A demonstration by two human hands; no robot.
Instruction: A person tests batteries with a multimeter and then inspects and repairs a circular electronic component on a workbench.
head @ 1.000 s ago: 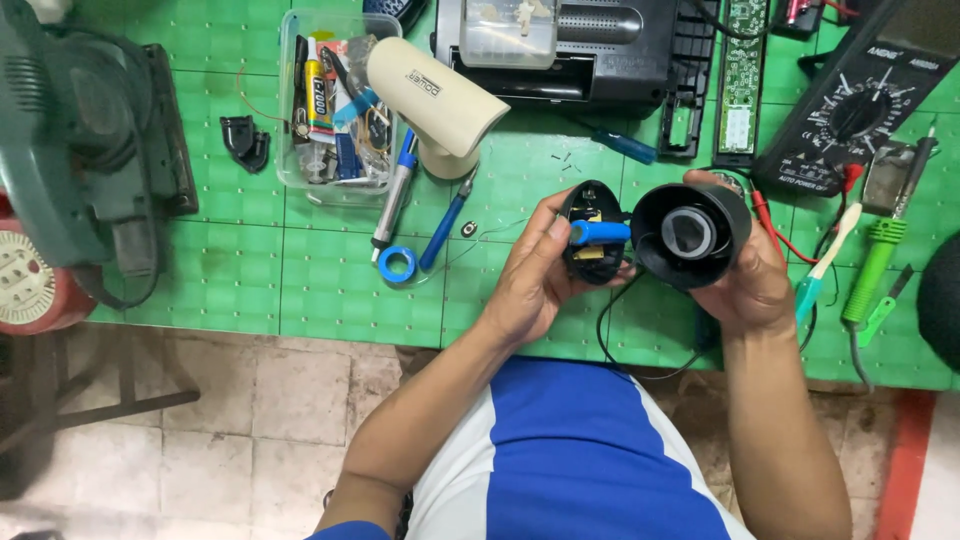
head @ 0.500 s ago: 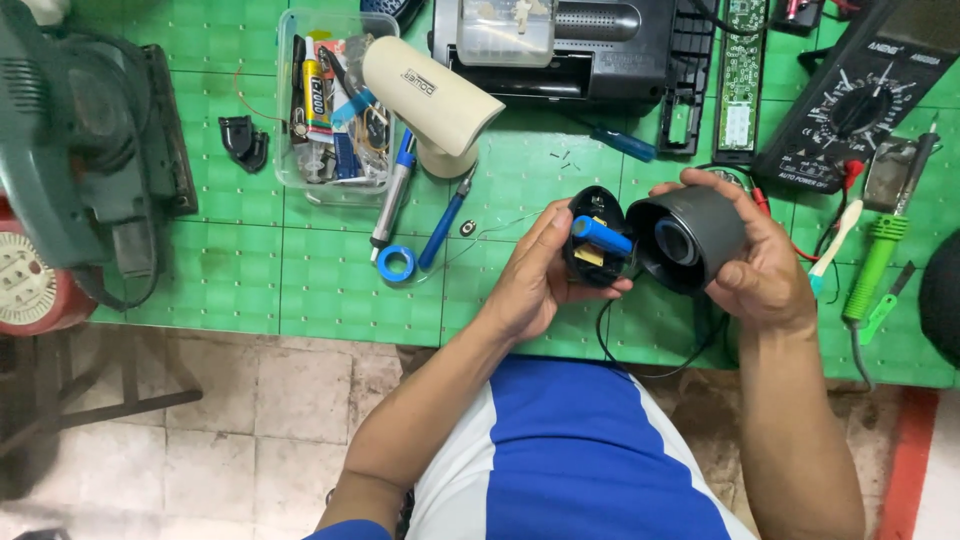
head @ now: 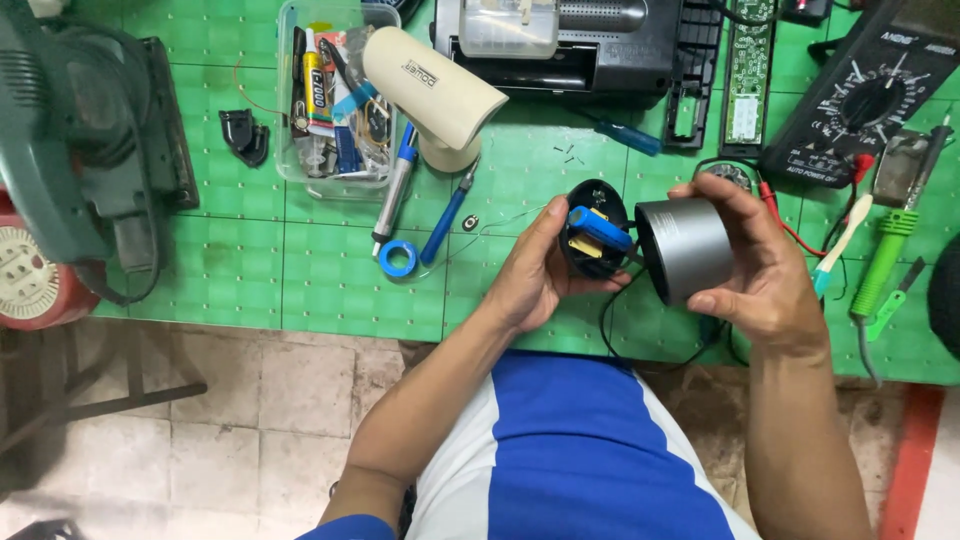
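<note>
Change since the earlier view: the grey cylindrical housing [head: 686, 248] has been turned. Its open mouth faced the camera before; now its side wall shows, and the mouth points left toward the black end cap [head: 592, 230].

Left to right over the green cutting mat [head: 300, 280]:
- One green power tool [head: 80, 150] at the far left, one red round object [head: 30, 280] below it.
- One small black plastic part [head: 244, 135].
- One clear plastic tray [head: 335, 100] of mixed small items; count not determinable.
- One cream cylindrical casing [head: 432, 92], lying tilted across the tray's right edge.
- One blue tape ring [head: 397, 258], with two slim tools beside it.
- Left hand [head: 535, 275]: fingers curled around the black end cap from behind, thumb on its rim. One blue cylindrical cell [head: 600, 228] sits on the cap's face.
- Right hand [head: 765, 270]: fingers wrapped over the top of the grey housing, thumb beneath, gripping it just beside the cap. Both parts are held above the mat's near edge, with a black wire hanging below.
- One black radio-like unit [head: 600, 40] and one green circuit board [head: 745, 70] at the rear.
- One multimeter [head: 870, 95].
- One green-handled tool [head: 885, 265] at the right edge.
</note>
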